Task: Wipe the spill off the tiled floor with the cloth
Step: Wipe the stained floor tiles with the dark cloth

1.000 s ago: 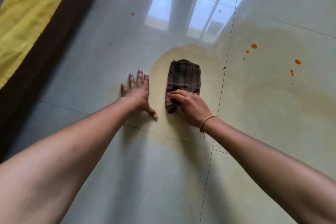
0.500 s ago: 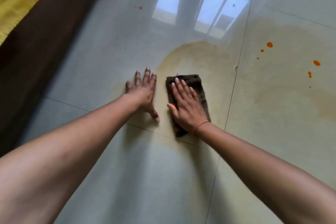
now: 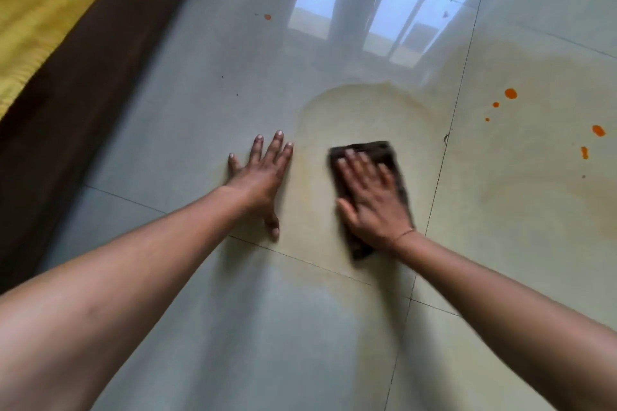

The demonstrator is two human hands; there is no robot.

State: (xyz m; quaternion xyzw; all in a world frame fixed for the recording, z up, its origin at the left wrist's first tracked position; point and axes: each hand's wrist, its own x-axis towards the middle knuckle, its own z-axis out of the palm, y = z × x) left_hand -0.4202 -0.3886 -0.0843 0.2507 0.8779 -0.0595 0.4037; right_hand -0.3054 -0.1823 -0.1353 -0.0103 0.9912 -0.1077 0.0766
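Note:
A dark brown folded cloth point(image 3: 384, 150) lies flat on the glossy tiled floor point(image 3: 233, 327), inside a pale yellowish spill point(image 3: 360, 110). My right hand point(image 3: 370, 197) presses flat on the cloth, fingers spread, and covers most of it; the hand and cloth look motion-blurred. My left hand point(image 3: 260, 177) rests flat on the bare tile to the left of the cloth, fingers apart, holding nothing. The yellowish film reaches across the grout line onto the tile at the right point(image 3: 534, 193).
Orange drops point(image 3: 510, 93) dot the right tile, and one orange spot point(image 3: 267, 17) lies farther back. A dark brown strip point(image 3: 83, 87) with yellow fabric point(image 3: 43, 10) runs along the left side. A window reflection point(image 3: 384, 3) glares on the far tiles.
My right hand went from gripping the cloth's near end to pressing flat on top of it, and hand and cloth have slid to the right, away from my still left hand.

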